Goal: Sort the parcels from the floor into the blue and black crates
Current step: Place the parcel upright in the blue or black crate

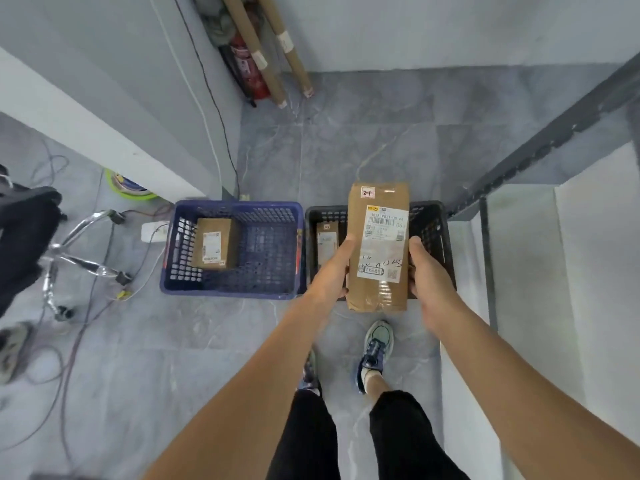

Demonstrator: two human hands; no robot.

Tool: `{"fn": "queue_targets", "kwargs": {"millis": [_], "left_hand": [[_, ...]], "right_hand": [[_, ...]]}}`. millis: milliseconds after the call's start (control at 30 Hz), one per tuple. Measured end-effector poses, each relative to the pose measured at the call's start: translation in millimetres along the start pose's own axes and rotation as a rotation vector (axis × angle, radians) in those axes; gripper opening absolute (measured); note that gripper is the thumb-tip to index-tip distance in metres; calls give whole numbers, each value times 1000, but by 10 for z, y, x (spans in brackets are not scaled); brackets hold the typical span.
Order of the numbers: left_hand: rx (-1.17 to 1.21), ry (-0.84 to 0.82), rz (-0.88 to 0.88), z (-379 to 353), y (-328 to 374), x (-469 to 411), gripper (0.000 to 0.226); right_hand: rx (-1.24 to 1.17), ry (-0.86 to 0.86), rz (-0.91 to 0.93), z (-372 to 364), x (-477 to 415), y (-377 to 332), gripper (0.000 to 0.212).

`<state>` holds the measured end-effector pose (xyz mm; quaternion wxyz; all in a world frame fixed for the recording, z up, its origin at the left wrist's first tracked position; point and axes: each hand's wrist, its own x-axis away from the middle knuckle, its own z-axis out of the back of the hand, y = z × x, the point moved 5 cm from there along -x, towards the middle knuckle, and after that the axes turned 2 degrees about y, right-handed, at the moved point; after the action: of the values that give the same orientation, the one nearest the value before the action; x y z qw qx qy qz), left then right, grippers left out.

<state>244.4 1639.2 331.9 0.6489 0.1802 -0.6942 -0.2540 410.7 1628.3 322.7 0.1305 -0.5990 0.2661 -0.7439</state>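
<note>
Grey marbled tile floor [207, 341] underfoot, with one blue-and-green shoe [375, 348] planted on it. Loose cables [69, 358] and a chrome chair base [79, 258] lie to the left, and a white ledge [519, 271] stands to the right. The brown parcel [379, 247] is held in the air over the black crate [433, 220]. The left hand [334, 268] and right hand [427, 271] each grasp one long side, fingers curled round the edges. Its small white tag [367, 192] reads "2-1". The shipping label [384, 244] shows a barcode and a code beginning "302A"; the finer print is illegible. The black crate holds one labelled carton [327, 242]. The blue crate [270, 244], touching it on the left, holds another [213, 244]. In the far corner, cardboard tubes [270, 53] lean beside a red fire extinguisher [247, 71].
</note>
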Motion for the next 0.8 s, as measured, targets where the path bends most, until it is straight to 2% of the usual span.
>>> {"fn": "queue_targets", "kwargs": {"millis": [133, 267, 433, 600, 800], "left_hand": [[12, 3, 64, -56, -96, -533, 63], [10, 1, 127, -5, -333, -1145, 78], [28, -43, 180, 104, -740, -2005, 65], [31, -51, 226, 170, -1166, -2887, 71], [29, -39, 255, 237, -1493, -3651, 65]], "right_hand": [[68, -11, -68, -80, -571, 34, 40], [98, 7, -108, -213, -1161, 252, 38], [46, 15, -151, -441, -2057, 735, 40], [60, 7, -155, -656, -2885, 1122, 42], [92, 16, -159, -871, -3621, 1439, 43]]}}
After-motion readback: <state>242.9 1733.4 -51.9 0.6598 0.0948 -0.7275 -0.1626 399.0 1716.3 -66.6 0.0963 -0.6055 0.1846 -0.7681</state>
